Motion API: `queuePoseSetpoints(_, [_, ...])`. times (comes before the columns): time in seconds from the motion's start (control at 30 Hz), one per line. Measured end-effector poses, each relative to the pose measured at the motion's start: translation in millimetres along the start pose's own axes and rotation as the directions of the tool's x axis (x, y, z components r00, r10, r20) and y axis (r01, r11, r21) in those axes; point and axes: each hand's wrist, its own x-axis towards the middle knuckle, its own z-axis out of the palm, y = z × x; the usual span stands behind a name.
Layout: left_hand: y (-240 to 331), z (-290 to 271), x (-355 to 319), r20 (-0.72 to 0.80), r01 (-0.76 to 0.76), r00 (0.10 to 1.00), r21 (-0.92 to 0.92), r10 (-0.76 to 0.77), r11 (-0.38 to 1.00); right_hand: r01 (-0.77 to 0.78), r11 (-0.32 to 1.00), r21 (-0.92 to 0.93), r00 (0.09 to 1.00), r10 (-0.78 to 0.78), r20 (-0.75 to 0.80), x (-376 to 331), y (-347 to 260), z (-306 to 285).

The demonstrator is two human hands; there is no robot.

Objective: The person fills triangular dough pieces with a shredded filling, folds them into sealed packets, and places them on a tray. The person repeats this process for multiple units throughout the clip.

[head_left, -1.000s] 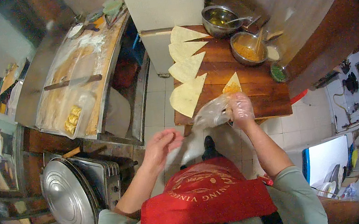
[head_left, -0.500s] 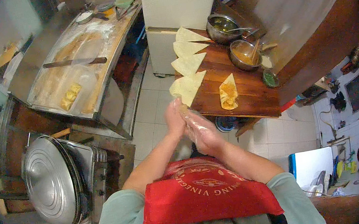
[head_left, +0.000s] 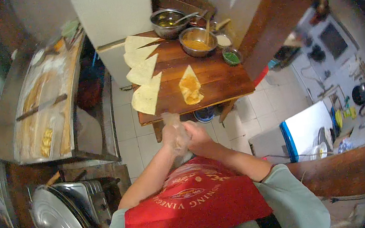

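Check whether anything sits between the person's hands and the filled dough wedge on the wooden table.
Nothing visible does. Both hands, left hand and right hand, are together at the table's near edge, working a clear plastic glove. The filled dough wedge lies just beyond on the wooden table, with only bare board between. The plain dough wedges lie off to the left.

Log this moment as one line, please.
left hand: in thin clear plastic glove | right hand: bare, touching it | wooden table: folded filled wrapper, four plain wrappers

Dough wedges [head_left: 143, 73] at the wooden table's [head_left: 215, 83] left, bowls [head_left: 182, 32] behind, folded piece [head_left: 190, 87] mid-table.
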Motion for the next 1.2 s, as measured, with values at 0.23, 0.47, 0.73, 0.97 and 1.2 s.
queuePoseSetpoints(0.23, [-14, 72, -16, 0.003, 0.270, 0.963, -0.020, -0.270, 0.963, -0.389, 0.881, -0.269, 0.910, 0.414, 0.039, -14, 76, -44])
queuePoseSetpoints(0.47, [-98, 83, 32, -0.104, 0.259, 0.964, 0.159, -0.245, 0.953, -0.263, 0.944, -0.198, 0.929, 0.303, 0.213, -47, 115, -88])
queuePoseSetpoints(0.73, [-170, 45, 44, -0.160, 0.294, 0.950, 0.177, -0.267, 0.939, 0.097, 0.978, -0.187, 0.972, -0.053, 0.229, -62, 153, -98])
queuePoseSetpoints(0.97, [-57, -8, -53, -0.087, -0.060, 0.985, 0.643, 0.151, 0.763, -0.391, 0.912, 0.122, 0.636, 0.172, 0.752, -8, 116, -40])
queuePoseSetpoints(1.2, [-33, -127, -186, -0.357, -0.164, 0.890, 0.329, 0.283, 0.930, -0.640, 0.758, 0.123, 0.417, 0.209, 0.884, -15, -33, 90])
